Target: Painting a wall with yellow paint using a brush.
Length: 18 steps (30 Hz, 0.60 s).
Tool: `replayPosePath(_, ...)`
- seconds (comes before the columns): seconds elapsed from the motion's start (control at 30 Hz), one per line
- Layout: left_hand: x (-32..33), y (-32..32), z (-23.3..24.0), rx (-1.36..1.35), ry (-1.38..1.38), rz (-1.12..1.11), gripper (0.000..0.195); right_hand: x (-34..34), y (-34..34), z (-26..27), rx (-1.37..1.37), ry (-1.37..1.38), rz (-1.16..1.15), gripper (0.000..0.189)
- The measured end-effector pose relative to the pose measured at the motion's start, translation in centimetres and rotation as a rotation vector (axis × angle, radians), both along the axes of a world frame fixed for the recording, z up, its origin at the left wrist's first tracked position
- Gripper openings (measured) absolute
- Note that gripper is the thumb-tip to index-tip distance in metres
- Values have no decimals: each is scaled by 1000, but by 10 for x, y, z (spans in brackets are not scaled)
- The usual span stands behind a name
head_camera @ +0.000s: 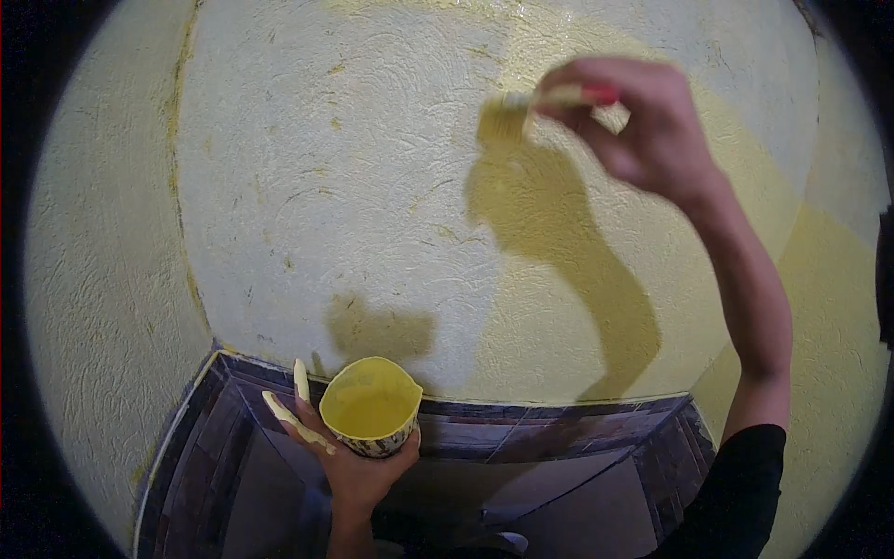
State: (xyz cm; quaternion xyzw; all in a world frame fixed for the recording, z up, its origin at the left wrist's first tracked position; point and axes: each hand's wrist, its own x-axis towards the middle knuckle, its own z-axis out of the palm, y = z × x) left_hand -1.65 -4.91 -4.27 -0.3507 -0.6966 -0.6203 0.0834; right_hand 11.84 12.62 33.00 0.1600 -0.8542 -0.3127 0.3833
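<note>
My right hand [642, 126] is raised at the upper right, its fingers closed around the handle of a paintbrush [513, 119] with a red handle end. The bristles point left, at the textured wall [349, 209]; whether they touch it is hard to tell. Yellow paint covers the wall's right part, while the left part is pale with small yellow marks. Low at centre left, my left hand [363, 468] holds a paint cup [374, 402] with yellow paint inside and dark smears outside. Two of its fingers stick out, coated in yellow paint.
Dark stone-look tiles [468, 433] line the wall's lower edge, with corners at left and right. A pale side wall [98, 265] stands at the left, and a partly yellow side wall [831, 300] at the right. Shadows of the arm and cup fall on the front wall.
</note>
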Motion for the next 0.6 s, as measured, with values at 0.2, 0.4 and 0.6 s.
replayPosePath(0.2, -1, -5, 1, 8, -49, 0, 139, 8, -46, 18, 222, 201, -189, 6)
replayPosePath(0.4, -2, -6, 2, -17, -88, -2, 140, 1, 1, -30, 232, 96, -37, 17)
replayPosePath(0.6, 3, -3, 6, -68, -118, -3, 141, 8, -15, -10, -239, 110, 77, 9)
